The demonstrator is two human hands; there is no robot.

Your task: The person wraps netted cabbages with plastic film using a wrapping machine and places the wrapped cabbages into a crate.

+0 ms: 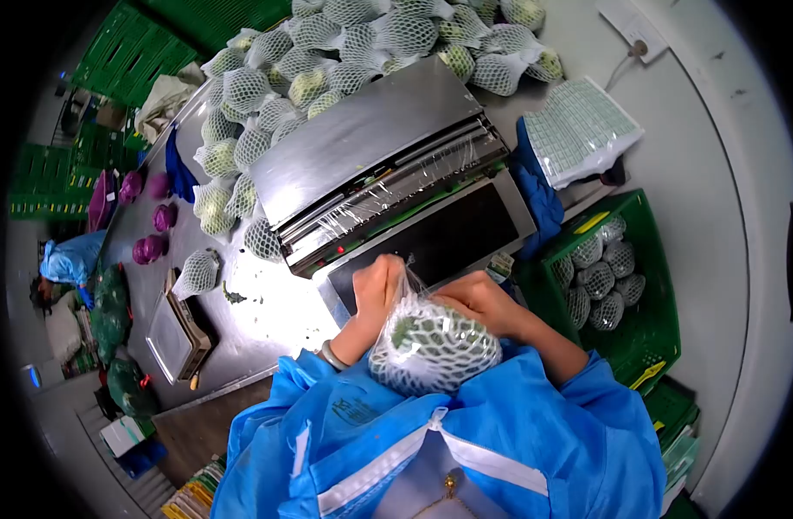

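A pale green vegetable in white foam netting [435, 350], inside clear plastic film, is close to my chest. My left hand [379, 285] is closed on the gathered film at its upper left. At its upper right, my right hand [479, 301] is closed on the film too, fingers bent. Just beyond my hands stands a metal wrapping machine [370, 130] with clear film along its front slot and a dark flat plate [440, 242] in front.
Many netted vegetables [327, 52] are heaped behind the machine. A green crate [665, 303] with wrapped ones stands at right. A scale [176, 333], purple cabbages [150, 249] and a blue-clad person [72, 258] are at left. Labels [578, 130] lie at upper right.
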